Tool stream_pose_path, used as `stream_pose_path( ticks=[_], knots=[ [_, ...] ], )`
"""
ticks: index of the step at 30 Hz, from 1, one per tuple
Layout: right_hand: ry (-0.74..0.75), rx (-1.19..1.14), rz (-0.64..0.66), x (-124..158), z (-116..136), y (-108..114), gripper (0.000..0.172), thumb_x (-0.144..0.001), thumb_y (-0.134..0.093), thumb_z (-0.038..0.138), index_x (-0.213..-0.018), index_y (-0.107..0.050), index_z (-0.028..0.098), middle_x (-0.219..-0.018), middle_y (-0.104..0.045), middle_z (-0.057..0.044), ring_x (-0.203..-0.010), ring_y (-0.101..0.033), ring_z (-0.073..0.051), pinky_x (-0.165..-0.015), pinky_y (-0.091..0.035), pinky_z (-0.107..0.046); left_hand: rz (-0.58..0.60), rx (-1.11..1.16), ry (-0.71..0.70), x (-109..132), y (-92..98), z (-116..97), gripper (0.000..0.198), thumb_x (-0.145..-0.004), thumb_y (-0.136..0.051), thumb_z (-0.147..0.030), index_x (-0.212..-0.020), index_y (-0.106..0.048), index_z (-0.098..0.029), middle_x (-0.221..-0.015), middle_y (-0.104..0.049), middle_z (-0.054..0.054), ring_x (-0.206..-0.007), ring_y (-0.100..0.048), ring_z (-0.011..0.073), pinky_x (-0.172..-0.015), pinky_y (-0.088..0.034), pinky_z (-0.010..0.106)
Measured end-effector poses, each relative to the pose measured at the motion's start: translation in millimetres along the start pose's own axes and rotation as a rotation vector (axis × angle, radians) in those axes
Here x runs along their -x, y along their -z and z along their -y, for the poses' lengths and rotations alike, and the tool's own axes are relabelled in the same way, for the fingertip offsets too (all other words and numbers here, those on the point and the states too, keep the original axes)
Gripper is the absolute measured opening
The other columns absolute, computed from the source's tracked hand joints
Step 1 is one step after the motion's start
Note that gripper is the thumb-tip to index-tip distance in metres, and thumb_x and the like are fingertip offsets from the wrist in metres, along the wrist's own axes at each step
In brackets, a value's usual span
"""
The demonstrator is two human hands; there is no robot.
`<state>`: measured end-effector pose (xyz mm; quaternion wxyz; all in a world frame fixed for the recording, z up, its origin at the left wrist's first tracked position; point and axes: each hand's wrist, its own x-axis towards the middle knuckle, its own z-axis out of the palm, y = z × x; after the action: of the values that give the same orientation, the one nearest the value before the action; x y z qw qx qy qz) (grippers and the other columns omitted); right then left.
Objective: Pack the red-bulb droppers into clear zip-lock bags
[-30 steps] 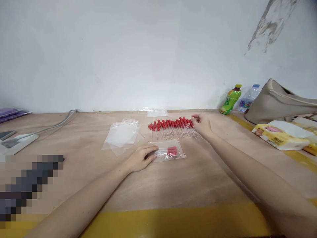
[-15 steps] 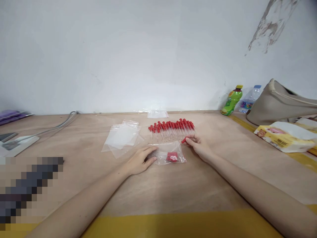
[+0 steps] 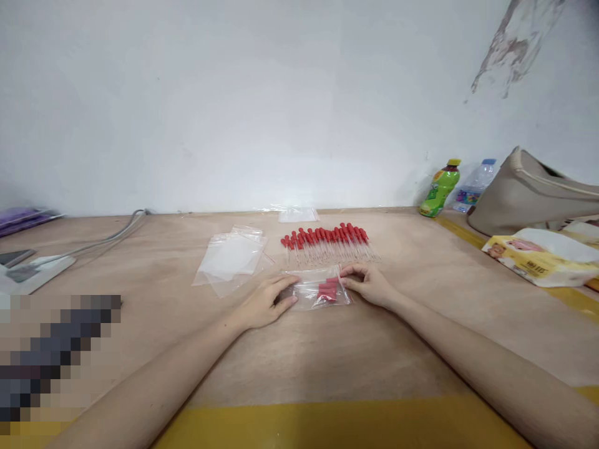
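Note:
A clear zip bag (image 3: 306,300) lies flat in front of me with several red-bulbed glass droppers (image 3: 326,292) inside, bulbs toward its right end. My left hand (image 3: 269,302) holds the bag's closed left end, thumb on the near side and fingers on the far side. At the mouth on the right, my right hand (image 3: 367,284) pinches the red bulb of one dropper (image 3: 332,280), whose stem lies inside the bag. Just behind the bag, many more droppers (image 3: 327,237) lie in a row, bulbs toward the wall.
Flat clear bags (image 3: 234,252) are stacked at the left, and another bag (image 3: 298,215) lies by the wall. On the right stand a green bottle (image 3: 440,190), a clear bottle (image 3: 475,187), a beige bag (image 3: 510,193) and a tissue pack (image 3: 538,259). A cable (image 3: 119,232) runs at far left.
My right hand has moved left to the bag's mouth, and the dropper it holds has slid into the bag beside the others. My left hand has stayed in place.

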<state>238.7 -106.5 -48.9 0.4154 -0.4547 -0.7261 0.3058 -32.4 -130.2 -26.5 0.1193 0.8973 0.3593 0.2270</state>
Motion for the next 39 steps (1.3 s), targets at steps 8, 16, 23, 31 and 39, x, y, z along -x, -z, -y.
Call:
stream_pose_path(
  ticks=[8, 16, 23, 31, 39],
  knots=[
    [0.030, 0.168, -0.076, -10, -5, -16, 0.020, -0.072, -0.054, 0.031, -0.061, -0.062, 0.017, -0.060, -0.059, 0.000, -0.061, -0.053, -0.013, -0.058, -0.041, -0.024, -0.015, -0.015, -0.030, -1, -2.2, 2, 0.039, -0.085, -0.048, -0.030, -0.123, -0.045, -0.019, -0.125, -0.050, 0.008, -0.115, -0.046, 0.0207, -0.098, -0.036, 0.036],
    [-0.049, 0.216, -0.073, -20, -3, -1, 0.021, -0.073, -0.049, 0.031, -0.074, -0.064, 0.016, -0.073, -0.065, -0.003, -0.064, -0.055, -0.014, -0.059, -0.042, -0.024, -0.062, 0.017, -0.016, -1, -2.0, 4, 0.027, -0.082, -0.052, -0.032, -0.106, -0.051, -0.019, -0.121, -0.051, 0.008, -0.107, -0.051, 0.0207, -0.092, -0.040, 0.035],
    [-0.176, 0.582, -0.321, -83, -1, 26, 0.018, -0.071, -0.050, 0.025, -0.077, -0.065, 0.019, -0.076, -0.067, -0.003, -0.071, -0.058, -0.016, -0.064, -0.041, -0.025, -0.062, 0.063, 0.042, 1, -1.5, 3, 0.020, -0.080, -0.053, -0.035, -0.091, -0.047, -0.019, -0.115, -0.052, 0.008, -0.103, -0.051, 0.0219, -0.087, -0.042, 0.036],
    [-0.474, 0.793, -0.254, -117, 1, 7, 0.031, -0.062, -0.060, 0.039, -0.082, -0.064, 0.016, -0.085, -0.065, -0.013, -0.083, -0.060, -0.028, -0.063, -0.043, -0.034, -0.034, 0.050, 0.060, 3, -0.1, 1, 0.035, -0.081, -0.053, -0.033, -0.112, -0.044, -0.020, -0.121, -0.050, 0.008, -0.107, -0.050, 0.0216, -0.091, -0.041, 0.037],
    [-0.382, 0.628, -0.299, -107, 13, 21, 0.026, -0.075, -0.047, 0.037, -0.073, -0.061, 0.015, -0.080, -0.066, -0.011, -0.078, -0.061, -0.021, -0.064, -0.042, -0.028, -0.051, -0.004, -0.014, 2, -3.8, 6, 0.031, -0.082, -0.052, -0.032, -0.110, -0.054, -0.018, -0.126, -0.047, 0.010, -0.115, -0.046, 0.0212, -0.097, -0.038, 0.037]
  ],
)
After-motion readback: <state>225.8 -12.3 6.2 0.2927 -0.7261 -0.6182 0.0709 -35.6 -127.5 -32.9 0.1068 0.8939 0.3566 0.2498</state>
